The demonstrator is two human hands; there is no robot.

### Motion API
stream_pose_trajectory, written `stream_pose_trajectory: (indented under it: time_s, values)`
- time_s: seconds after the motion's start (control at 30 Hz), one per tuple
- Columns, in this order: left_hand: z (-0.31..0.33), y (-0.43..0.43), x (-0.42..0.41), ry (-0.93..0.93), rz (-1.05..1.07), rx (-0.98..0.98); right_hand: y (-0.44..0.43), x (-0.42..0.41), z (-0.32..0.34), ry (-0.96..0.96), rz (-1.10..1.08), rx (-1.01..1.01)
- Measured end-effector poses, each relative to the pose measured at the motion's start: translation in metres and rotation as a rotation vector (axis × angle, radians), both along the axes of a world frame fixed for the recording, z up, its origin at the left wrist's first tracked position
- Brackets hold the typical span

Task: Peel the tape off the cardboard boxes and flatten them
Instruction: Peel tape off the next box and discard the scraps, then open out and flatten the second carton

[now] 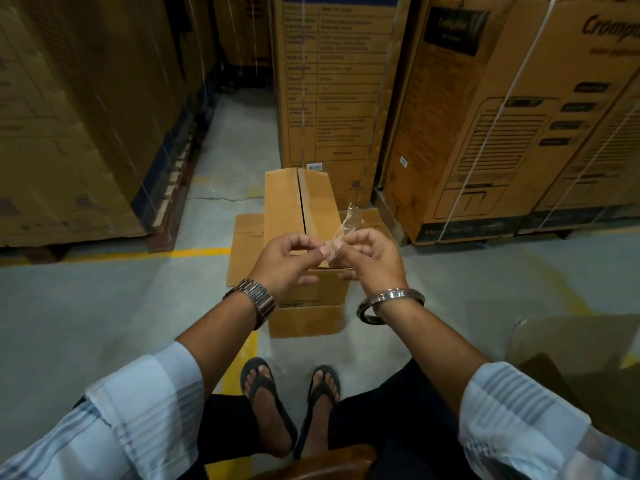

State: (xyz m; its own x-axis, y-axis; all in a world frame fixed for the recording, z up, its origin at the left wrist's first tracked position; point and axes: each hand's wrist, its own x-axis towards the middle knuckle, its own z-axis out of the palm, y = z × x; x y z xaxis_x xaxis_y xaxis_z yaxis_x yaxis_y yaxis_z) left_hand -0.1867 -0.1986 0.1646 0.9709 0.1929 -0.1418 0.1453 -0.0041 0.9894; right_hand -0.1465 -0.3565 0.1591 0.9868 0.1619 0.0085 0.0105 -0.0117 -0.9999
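Left hand [289,263]: fingers curled in, thumb and forefinger nipping the near end of the clear tape strip [348,225]. Right hand [372,261], just beside it, pinches the same strip. I'd say they're wadding it so it won't cling. The cardboard box [301,202] sits beneath and beyond both hands, upright, not yet flattened.

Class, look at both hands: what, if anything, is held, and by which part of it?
A crumpled strip of clear plastic tape, pinched at its lower end by the left hand and right hand; the upper end is free.
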Motion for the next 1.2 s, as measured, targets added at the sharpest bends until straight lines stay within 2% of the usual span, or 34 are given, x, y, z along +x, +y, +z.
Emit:
stream_pose_trajectory:
  time_s: [0.07,0.17,0.23,0.3,0.43,0.53,0.6,0.73,0.87,0.97,1.03,1.1,1.2]
  values:
    - [0.004,-0.006,0.007,-0.045,-0.051,0.013,-0.01,0.002,0.0,-0.038,0.075,-0.009]
    - [0.011,-0.022,0.018,-0.078,-0.135,0.074,-0.029,0.009,-0.002,-0.12,0.05,-0.052]
    - [0.012,-0.038,0.028,-0.097,-0.162,0.122,-0.046,0.016,-0.002,-0.099,0.027,-0.039]
    - [0.013,-0.059,0.041,-0.096,-0.175,0.106,-0.067,0.019,-0.001,-0.013,0.012,0.065]
    - [0.015,-0.113,0.069,-0.045,-0.239,0.036,-0.124,0.023,-0.002,0.189,-0.061,0.398]
    - [0.013,-0.164,0.088,-0.005,-0.348,0.029,-0.178,0.024,-0.005,0.177,-0.077,0.48]
    - [0.01,-0.205,0.099,0.017,-0.406,0.031,-0.214,0.02,-0.009,0.124,-0.134,0.447]
    - [0.001,-0.297,0.104,0.062,-0.504,0.067,-0.293,0.009,-0.022,0.055,-0.422,0.195]
    - [-0.021,-0.385,0.089,0.022,-0.775,0.139,-0.379,-0.022,-0.041,0.013,-0.726,0.029]
    - [-0.041,-0.452,0.071,-0.01,-0.874,0.235,-0.431,-0.054,-0.053,-0.022,-0.897,-0.1]
    - [-0.054,-0.492,0.06,0.001,-0.912,0.277,-0.464,-0.075,-0.06,0.019,-0.97,-0.115]
    - [-0.066,-0.525,0.05,0.025,-0.968,0.296,-0.494,-0.096,-0.067,0.101,-1.035,-0.032]
    - [-0.077,-0.564,0.033,0.124,-1.061,0.246,-0.531,-0.124,-0.078,0.162,-1.149,-0.004]
